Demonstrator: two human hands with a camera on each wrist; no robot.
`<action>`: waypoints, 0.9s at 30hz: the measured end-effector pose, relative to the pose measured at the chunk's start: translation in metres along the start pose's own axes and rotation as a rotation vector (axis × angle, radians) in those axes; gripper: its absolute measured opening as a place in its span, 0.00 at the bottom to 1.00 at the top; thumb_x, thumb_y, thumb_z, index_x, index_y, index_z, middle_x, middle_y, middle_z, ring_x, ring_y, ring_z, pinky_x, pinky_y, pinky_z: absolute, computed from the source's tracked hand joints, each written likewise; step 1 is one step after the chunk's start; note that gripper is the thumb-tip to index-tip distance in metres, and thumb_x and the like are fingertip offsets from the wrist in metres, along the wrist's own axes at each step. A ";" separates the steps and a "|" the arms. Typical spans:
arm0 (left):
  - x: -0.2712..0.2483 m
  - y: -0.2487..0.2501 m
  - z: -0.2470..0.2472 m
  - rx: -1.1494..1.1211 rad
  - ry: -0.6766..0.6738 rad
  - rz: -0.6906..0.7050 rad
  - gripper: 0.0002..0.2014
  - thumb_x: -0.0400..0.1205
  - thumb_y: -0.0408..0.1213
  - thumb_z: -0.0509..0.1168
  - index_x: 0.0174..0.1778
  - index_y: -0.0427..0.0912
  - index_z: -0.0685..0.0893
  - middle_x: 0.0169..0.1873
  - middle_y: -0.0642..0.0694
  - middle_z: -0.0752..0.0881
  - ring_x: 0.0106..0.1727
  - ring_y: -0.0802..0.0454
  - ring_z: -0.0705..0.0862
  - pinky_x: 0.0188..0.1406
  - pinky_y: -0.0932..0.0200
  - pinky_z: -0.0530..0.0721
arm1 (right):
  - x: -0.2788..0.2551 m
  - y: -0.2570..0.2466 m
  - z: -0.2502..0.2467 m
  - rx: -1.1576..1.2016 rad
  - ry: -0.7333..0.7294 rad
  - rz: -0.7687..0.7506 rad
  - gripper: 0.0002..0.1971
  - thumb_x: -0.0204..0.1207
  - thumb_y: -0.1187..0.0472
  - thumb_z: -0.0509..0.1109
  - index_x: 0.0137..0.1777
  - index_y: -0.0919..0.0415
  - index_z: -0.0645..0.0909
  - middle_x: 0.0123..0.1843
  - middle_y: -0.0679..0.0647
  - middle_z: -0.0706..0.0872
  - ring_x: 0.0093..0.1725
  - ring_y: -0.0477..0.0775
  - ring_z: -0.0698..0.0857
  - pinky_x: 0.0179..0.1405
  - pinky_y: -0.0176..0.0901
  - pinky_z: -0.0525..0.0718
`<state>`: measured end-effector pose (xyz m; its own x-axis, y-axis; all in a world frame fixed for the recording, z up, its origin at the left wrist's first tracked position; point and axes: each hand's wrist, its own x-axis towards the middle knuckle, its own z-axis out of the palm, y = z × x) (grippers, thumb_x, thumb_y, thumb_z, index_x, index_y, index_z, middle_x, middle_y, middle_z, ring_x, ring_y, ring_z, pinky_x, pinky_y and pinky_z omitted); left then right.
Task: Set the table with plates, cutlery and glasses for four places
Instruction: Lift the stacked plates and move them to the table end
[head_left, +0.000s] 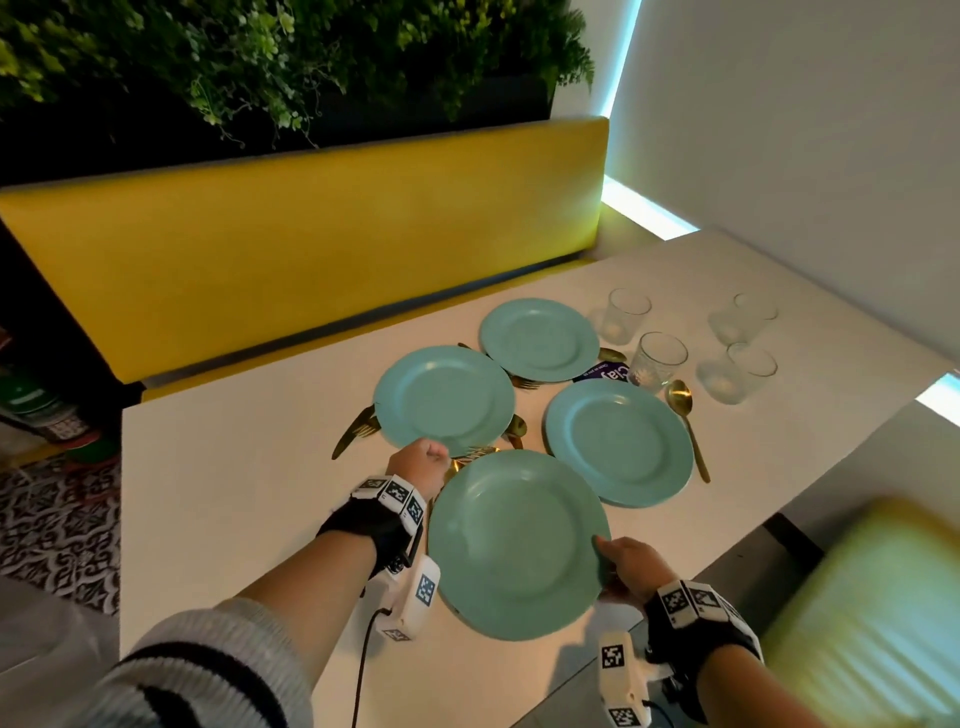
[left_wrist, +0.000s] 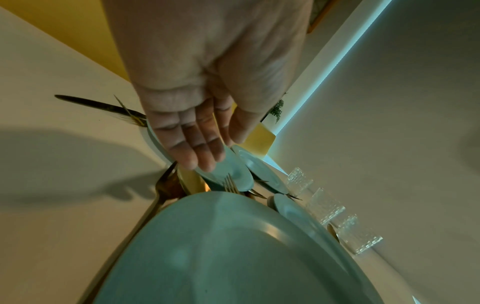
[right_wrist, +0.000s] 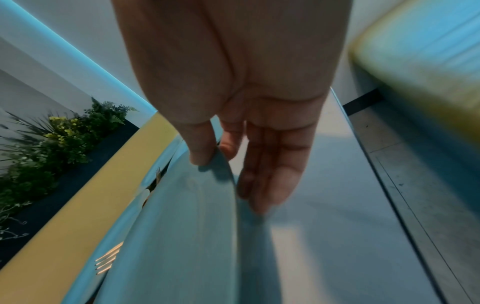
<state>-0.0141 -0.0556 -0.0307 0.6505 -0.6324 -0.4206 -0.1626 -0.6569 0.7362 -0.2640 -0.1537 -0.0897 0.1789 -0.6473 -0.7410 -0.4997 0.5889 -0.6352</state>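
I am pinching the near plate (head_left: 517, 543) by its right rim with my right hand (head_left: 631, 564) — lifting it off the cutlery — while my left hand (left_wrist: 207, 86) is hovering loose, fingers straight, gripping nothing.

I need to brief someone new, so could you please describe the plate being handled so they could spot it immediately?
On the white table in front of the yellow bench, four teal plates cluster together. It is the nearest plate, by the table's near edge. Unlike the others, it has the right hand pinching its rim.
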 end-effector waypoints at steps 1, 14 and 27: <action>0.001 0.000 -0.001 0.016 -0.008 0.006 0.09 0.81 0.36 0.63 0.56 0.42 0.83 0.58 0.43 0.87 0.58 0.43 0.86 0.61 0.49 0.84 | -0.002 -0.001 0.000 0.050 0.006 -0.028 0.14 0.83 0.63 0.62 0.35 0.64 0.71 0.32 0.62 0.77 0.29 0.57 0.79 0.30 0.46 0.82; -0.006 0.009 -0.013 0.012 -0.085 0.044 0.19 0.84 0.46 0.60 0.66 0.37 0.77 0.64 0.39 0.83 0.67 0.40 0.79 0.66 0.55 0.74 | -0.051 -0.049 -0.012 0.080 0.195 -0.259 0.16 0.83 0.63 0.63 0.33 0.58 0.68 0.29 0.55 0.72 0.27 0.52 0.73 0.18 0.36 0.78; 0.005 0.030 -0.001 -0.588 -0.161 0.023 0.24 0.84 0.54 0.51 0.71 0.45 0.75 0.68 0.43 0.80 0.69 0.42 0.79 0.73 0.38 0.74 | -0.053 -0.070 -0.005 0.421 0.148 -0.242 0.12 0.86 0.55 0.57 0.49 0.60 0.79 0.44 0.59 0.85 0.41 0.57 0.84 0.42 0.51 0.84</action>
<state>-0.0151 -0.0781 -0.0109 0.5239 -0.7282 -0.4418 0.2909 -0.3345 0.8964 -0.2433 -0.1626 -0.0048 0.1098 -0.8332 -0.5419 -0.0687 0.5376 -0.8404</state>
